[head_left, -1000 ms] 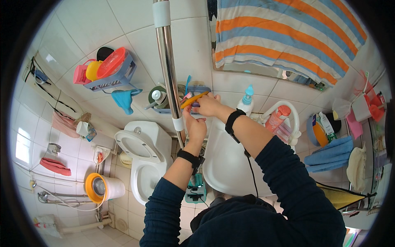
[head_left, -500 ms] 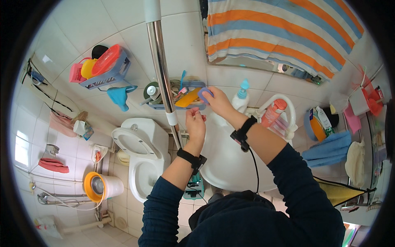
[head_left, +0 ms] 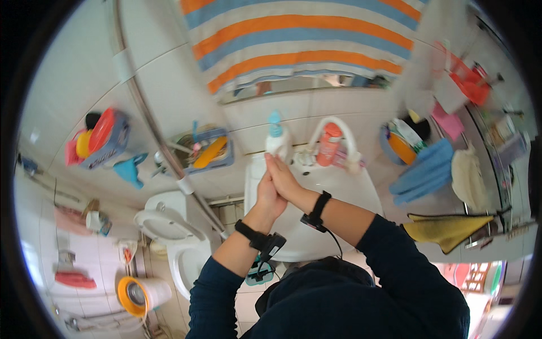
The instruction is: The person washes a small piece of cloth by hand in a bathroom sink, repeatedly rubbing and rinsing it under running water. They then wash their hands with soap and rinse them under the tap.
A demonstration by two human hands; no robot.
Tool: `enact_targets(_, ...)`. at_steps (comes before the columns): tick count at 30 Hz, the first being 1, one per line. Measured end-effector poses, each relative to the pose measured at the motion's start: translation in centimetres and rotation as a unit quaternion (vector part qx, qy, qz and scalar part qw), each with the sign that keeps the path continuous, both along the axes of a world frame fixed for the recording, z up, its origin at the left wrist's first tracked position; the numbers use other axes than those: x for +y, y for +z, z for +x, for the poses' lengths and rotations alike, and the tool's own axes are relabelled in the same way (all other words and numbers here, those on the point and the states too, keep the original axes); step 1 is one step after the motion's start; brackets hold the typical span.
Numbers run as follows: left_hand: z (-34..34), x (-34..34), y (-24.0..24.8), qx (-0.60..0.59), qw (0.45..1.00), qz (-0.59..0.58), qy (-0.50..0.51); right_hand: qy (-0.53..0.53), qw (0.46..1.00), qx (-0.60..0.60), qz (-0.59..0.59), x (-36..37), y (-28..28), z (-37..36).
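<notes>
My left hand [head_left: 269, 199] and my right hand [head_left: 286, 182] are pressed palm to palm, fingers long and pointing away from me. They are above the left side of the white sink [head_left: 339, 226]. Whatever lies between the palms, if anything, is hidden. Just beyond the fingertips stands a white pump bottle [head_left: 278, 141] with a light blue top. To its right are a coral-red bottle [head_left: 328, 148] and a curved white faucet [head_left: 351, 138]. Left of the hands, a grey-blue wall basket [head_left: 228, 159] holds a yellow-orange flat item [head_left: 210, 152]. No purple piece shows now.
A metal pole [head_left: 148, 116] slants down on the left, before the toilet [head_left: 169, 225]. A bucket [head_left: 152, 294] stands lower left. At the right hang a blue towel [head_left: 423, 172] and a yellow cloth [head_left: 449, 230]. A striped towel [head_left: 305, 42] covers the mirror.
My hands, apart near the basket before, have come together over the sink. The purple piece in my right fingers has gone out of sight. The whole view has turned toward the right.
</notes>
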State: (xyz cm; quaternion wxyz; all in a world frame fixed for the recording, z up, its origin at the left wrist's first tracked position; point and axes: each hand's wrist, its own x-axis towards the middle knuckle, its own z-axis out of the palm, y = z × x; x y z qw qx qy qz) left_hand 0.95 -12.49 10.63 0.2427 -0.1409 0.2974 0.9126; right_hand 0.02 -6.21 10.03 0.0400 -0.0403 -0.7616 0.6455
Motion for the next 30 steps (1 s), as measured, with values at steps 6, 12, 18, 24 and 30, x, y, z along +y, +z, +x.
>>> enact_targets(6, -0.9, -0.1, -0.3, 0.005, 0.996, -0.053, -0.067, -0.033, 0.991, 0.092, 0.087, 0.1, -1.1, 3.7)
enact_targets(12, 0.2, 2.0, -0.3, -0.028, 0.999, 0.002, -0.045, 0.009, 0.996, 0.069, 0.058, 2.2, 0.1, 2.6)
enact_targets(18, 0.0, 2.2, -0.5, 0.021, 0.993, 0.064, -0.092, -0.038, 0.982, 0.149, 0.11, 2.5, 0.4, 5.4)
enact_targets(24, 1.2, 3.4, 0.2, 0.053, 0.993, 0.016, -0.102, -0.043, 0.984, 0.099, 0.145, 3.1, 2.2, 3.6)
enact_targets(30, 0.8, 2.6, 1.7, 0.053, 0.995, 0.034, -0.081, 0.014, 0.971, 0.199, 0.132, 3.2, 2.3, 6.4)
